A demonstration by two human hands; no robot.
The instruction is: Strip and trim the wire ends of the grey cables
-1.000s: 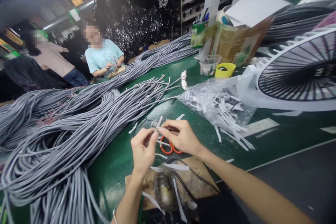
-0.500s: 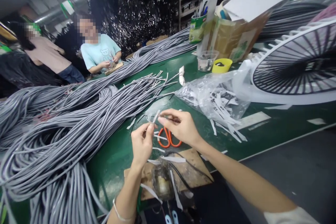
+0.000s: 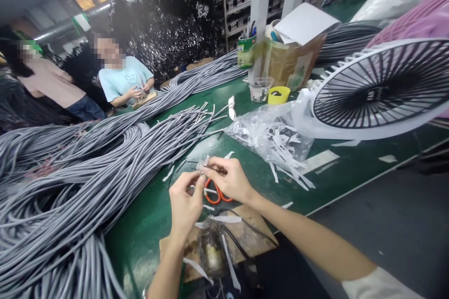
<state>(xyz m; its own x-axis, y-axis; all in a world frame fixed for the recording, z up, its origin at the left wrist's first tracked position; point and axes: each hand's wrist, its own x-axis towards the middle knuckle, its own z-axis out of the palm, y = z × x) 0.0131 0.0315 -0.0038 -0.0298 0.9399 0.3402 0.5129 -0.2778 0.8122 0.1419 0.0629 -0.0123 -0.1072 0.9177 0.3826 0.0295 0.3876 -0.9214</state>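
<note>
Between the fingertips of both my hands is a small pale bundle of fine wires [image 3: 202, 164]; its exact make is too small to tell. My left hand [image 3: 185, 201] pinches the lower end, thumb against forefinger. From the other side, my right hand [image 3: 229, 180] closes thumb and fingers on the upper part, hiding some of it. Orange-handled scissors [image 3: 213, 202] lie on the green table [image 3: 150, 215] just below my hands, their blades hidden. Nearer to me, a wooden board [image 3: 261, 226] carries a small grimy device [image 3: 212, 254] with white strips strewn around it.
Long grey cables [image 3: 105, 180] cover the left side. Rightward lie a clear bag of white strips [image 3: 280, 138] and a white fan [image 3: 375, 91]. Behind them are a yellow cup [image 3: 278, 96], a clear tub [image 3: 259, 92] and a cardboard box [image 3: 296, 63]. A co-worker [image 3: 126, 79] sits across the table.
My right fingertips have come in onto the pale bundle, and my hands are now closer together. The whole view has swung slightly to the right.
</note>
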